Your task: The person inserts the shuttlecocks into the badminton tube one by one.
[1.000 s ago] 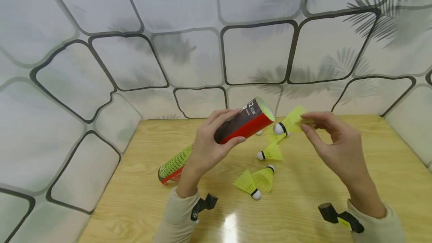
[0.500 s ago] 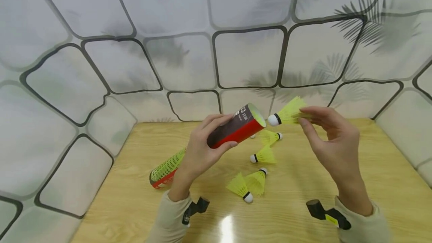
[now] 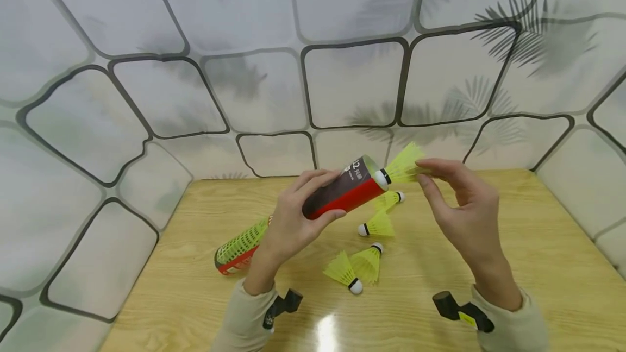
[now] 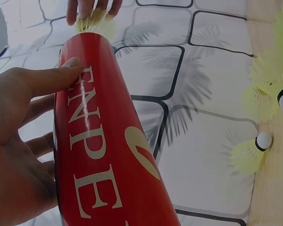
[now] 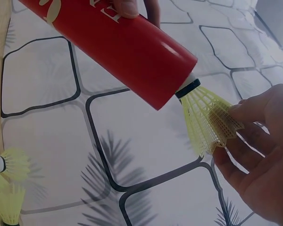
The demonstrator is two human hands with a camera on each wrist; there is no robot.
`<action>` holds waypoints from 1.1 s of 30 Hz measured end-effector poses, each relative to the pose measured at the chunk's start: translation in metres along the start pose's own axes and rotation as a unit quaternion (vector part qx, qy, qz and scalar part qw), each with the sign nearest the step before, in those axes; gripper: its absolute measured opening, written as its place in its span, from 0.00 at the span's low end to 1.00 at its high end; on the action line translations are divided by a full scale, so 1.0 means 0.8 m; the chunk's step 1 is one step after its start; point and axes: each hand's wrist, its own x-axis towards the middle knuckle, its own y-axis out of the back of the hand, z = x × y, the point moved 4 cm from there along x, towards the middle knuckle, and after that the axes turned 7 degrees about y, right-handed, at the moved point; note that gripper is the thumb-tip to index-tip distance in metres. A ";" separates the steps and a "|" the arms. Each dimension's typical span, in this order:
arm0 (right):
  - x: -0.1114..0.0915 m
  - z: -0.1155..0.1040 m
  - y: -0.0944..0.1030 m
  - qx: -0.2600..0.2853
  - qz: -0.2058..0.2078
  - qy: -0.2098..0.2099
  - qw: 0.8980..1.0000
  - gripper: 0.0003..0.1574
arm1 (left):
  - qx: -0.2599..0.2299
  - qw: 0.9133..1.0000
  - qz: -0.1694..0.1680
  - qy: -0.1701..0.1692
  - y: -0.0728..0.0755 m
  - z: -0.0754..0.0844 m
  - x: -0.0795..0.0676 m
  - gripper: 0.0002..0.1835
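My left hand (image 3: pixel 295 219) grips a red and black shuttlecock tube (image 3: pixel 344 189) above the table, its mouth tilted up to the right. With thumb and fingers, my right hand (image 3: pixel 464 208) pinches the skirt of a yellow shuttlecock (image 3: pixel 403 165). That shuttlecock's white cork is at the tube's mouth, the skirt still outside. The right wrist view shows the cork partly hidden behind the rim, with the black band of the shuttlecock (image 5: pixel 205 113) at the edge. White letters run along the tube (image 4: pixel 94 136) in the left wrist view.
Several yellow shuttlecocks lie on the wooden table (image 3: pixel 528 265), among them one (image 3: pixel 379 225) below the tube and a pair (image 3: pixel 367 262) nearer the front. A second, green-netted tube (image 3: pixel 242 246) lies behind the left forearm. A patterned cloth wall (image 3: pixel 357 86) rises behind the table.
My right hand has moved left, bringing the shuttlecock's cork from apart from the tube to its mouth. The left hand keeps holding the tube. The head view has shifted slightly.
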 end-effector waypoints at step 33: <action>-0.021 0.001 -0.050 -0.021 -0.140 -0.025 0.990 0.26 | -0.001 1.000 -0.006 -0.007 -0.004 0.001 0.000 0.33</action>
